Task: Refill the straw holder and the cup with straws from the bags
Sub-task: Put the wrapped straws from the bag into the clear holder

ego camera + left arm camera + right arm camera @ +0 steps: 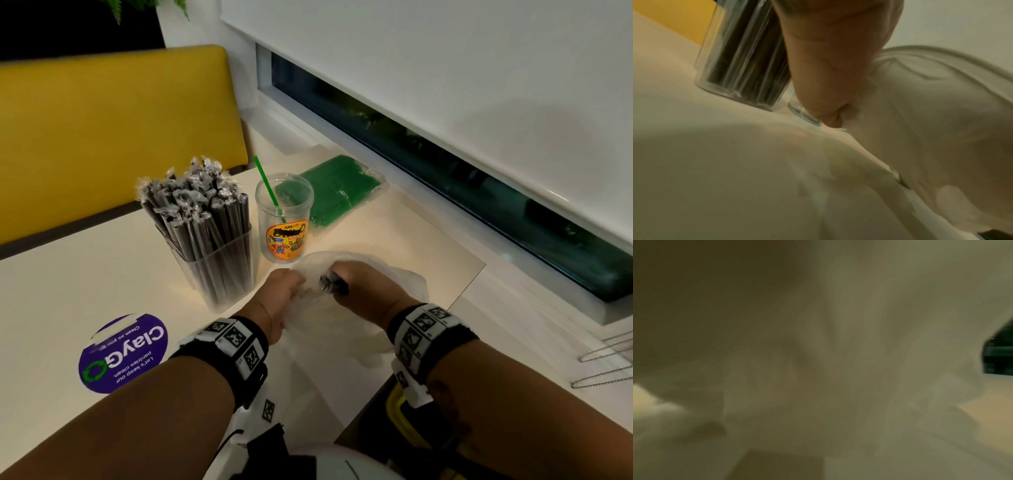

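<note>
A clear straw holder (219,260) packed with black wrapped straws (198,202) stands at centre left. Right of it is a clear labelled cup (284,222) with one green straw (269,186). Behind the cup lies a bag of green straws (337,186). A white plastic bag (346,322) lies in front of the cup. My left hand (286,291) pinches the bag's left edge. My right hand (346,279) reaches into the bag and curls round a small bunch of black straws (329,282). In the left wrist view my left hand (828,65) holds the bag (931,121) beside the holder (740,65). The bag (838,353) fills the blurred right wrist view.
The cream table (85,274) carries a purple round sticker (123,353) at the near left. A yellow seat back (113,120) stands behind the table. A window ledge and dark window (479,192) run along the right, past the table edge.
</note>
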`<state>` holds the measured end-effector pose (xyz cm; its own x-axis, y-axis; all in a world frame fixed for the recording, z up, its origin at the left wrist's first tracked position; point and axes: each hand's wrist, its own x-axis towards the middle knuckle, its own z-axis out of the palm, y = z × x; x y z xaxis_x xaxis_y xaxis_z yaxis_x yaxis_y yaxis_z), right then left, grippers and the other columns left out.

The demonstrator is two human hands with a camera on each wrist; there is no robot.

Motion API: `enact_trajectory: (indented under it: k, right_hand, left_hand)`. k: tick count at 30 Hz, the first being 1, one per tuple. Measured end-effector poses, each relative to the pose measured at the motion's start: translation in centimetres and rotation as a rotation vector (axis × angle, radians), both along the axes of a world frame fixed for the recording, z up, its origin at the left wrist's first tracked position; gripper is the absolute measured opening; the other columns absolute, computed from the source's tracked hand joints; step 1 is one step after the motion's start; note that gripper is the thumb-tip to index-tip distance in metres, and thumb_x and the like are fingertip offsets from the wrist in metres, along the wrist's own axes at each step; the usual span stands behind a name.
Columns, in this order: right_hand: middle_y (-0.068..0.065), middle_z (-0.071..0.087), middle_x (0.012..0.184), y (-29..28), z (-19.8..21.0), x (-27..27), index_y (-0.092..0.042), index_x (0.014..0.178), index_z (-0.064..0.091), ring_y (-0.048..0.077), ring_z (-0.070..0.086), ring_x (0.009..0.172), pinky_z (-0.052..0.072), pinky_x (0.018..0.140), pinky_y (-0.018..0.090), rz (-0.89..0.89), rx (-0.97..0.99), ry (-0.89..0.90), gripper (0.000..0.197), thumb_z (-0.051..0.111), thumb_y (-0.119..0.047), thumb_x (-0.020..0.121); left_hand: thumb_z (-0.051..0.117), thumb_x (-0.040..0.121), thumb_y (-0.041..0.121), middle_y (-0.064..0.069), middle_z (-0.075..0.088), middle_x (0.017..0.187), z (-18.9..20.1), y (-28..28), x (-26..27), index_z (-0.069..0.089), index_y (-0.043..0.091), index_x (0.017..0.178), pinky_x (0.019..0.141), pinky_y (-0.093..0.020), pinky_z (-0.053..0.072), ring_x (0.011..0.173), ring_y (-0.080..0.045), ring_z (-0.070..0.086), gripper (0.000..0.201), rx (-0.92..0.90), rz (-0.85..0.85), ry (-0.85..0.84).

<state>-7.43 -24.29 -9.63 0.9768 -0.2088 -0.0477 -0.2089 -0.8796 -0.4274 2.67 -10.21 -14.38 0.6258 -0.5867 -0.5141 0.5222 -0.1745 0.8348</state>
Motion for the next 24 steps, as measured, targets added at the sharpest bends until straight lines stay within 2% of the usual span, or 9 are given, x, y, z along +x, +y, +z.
enact_trajectory:
  k: [3,7,10,11,13,16,19,22,24]
  right_hand:
    - [-0.003,0.053,0.080,-0.2,1.6,-0.3,-0.015,0.084,0.056,0.017,0.046,0.077,0.025,0.064,0.023,-0.048,0.079,0.019,0.007,0.060,-0.012,0.089]
    - [-0.003,0.064,0.080,2.1,4.5,-0.6,-0.015,0.087,0.062,0.017,0.057,0.074,0.043,0.066,0.027,0.073,0.182,0.046,0.014,0.073,-0.025,0.086]
    - [-0.004,0.072,0.087,4.1,9.6,-0.4,-0.022,0.087,0.064,0.008,0.068,0.086,0.053,0.077,0.019,-0.022,0.694,-0.123,0.009,0.072,-0.018,0.086]
    - [-0.001,0.073,0.089,4.3,11.3,-0.1,-0.020,0.087,0.064,0.015,0.069,0.093,0.053,0.084,0.025,-0.045,0.816,-0.232,0.006,0.069,-0.016,0.088]
    - [0.005,0.072,0.089,4.3,14.4,0.9,-0.019,0.086,0.064,0.026,0.068,0.098,0.052,0.094,0.039,-0.082,0.954,-0.491,0.007,0.062,-0.016,0.091]
    - [0.010,0.072,0.089,3.6,18.1,2.4,-0.009,0.098,0.058,0.030,0.069,0.099,0.053,0.097,0.047,-0.140,1.112,-0.817,0.004,0.058,-0.010,0.094]
    - [0.012,0.070,0.084,3.5,20.5,3.8,-0.006,0.091,0.055,0.031,0.069,0.089,0.057,0.090,0.044,-0.122,1.043,-0.977,0.006,0.058,-0.001,0.094]
    - [0.016,0.071,0.088,4.6,21.0,6.2,-0.009,0.090,0.056,0.030,0.069,0.089,0.055,0.091,0.049,-0.095,0.856,-0.981,0.007,0.062,-0.006,0.091]
    - [0.013,0.072,0.094,5.9,20.5,7.9,-0.015,0.091,0.059,0.027,0.070,0.092,0.054,0.092,0.048,-0.097,0.733,-0.903,0.010,0.068,-0.018,0.087]
  left_hand:
    - [0.069,0.074,0.046,-0.009,0.071,0.106,-0.1,0.1,0.3,0.057,0.017,0.119,0.077,-0.044,0.061,0.092,-0.028,0.071,0.056,0.173,-0.022,-0.185]
    - [0.057,0.093,0.030,-0.008,0.063,0.096,-1.1,0.6,0.2,0.051,0.012,0.107,0.065,-0.032,0.045,0.086,-0.028,0.062,0.024,0.453,-0.085,-0.588]
    - [0.058,0.095,0.028,-0.009,0.060,0.099,-1.7,1.2,-0.3,0.049,0.009,0.106,0.075,-0.036,0.047,0.096,-0.035,0.061,0.024,0.531,-0.081,-0.659]
    - [0.062,0.091,0.032,-0.010,0.062,0.105,-1.5,1.4,-0.6,0.051,0.009,0.109,0.081,-0.039,0.050,0.098,-0.034,0.061,0.032,0.552,-0.093,-0.697]
    - [0.070,0.082,0.040,-0.010,0.058,0.120,-0.6,2.1,-1.5,0.052,0.008,0.122,0.096,-0.042,0.049,0.110,-0.030,0.055,0.054,0.572,-0.117,-0.962]
    - [0.066,0.074,0.027,-0.015,0.053,0.132,2.9,3.3,-2.6,0.045,0.003,0.135,0.106,-0.046,0.041,0.121,-0.029,0.047,0.069,0.281,-0.088,-1.493]
    - [0.057,0.069,0.021,-0.020,0.045,0.142,7.0,4.6,-2.6,0.037,0.001,0.139,0.114,-0.043,0.028,0.132,-0.032,0.041,0.075,-0.034,0.075,-1.763]
    - [0.061,0.076,0.031,-0.027,0.025,0.149,10.8,6.4,-0.9,0.027,-0.006,0.140,0.119,-0.047,0.020,0.142,-0.034,0.025,0.081,-0.043,0.471,-1.811]
    - [0.071,0.075,0.038,-0.040,0.011,0.153,12.1,8.0,1.0,0.015,-0.020,0.142,0.123,-0.038,0.013,0.145,-0.027,0.015,0.105,-0.024,0.647,-1.618]
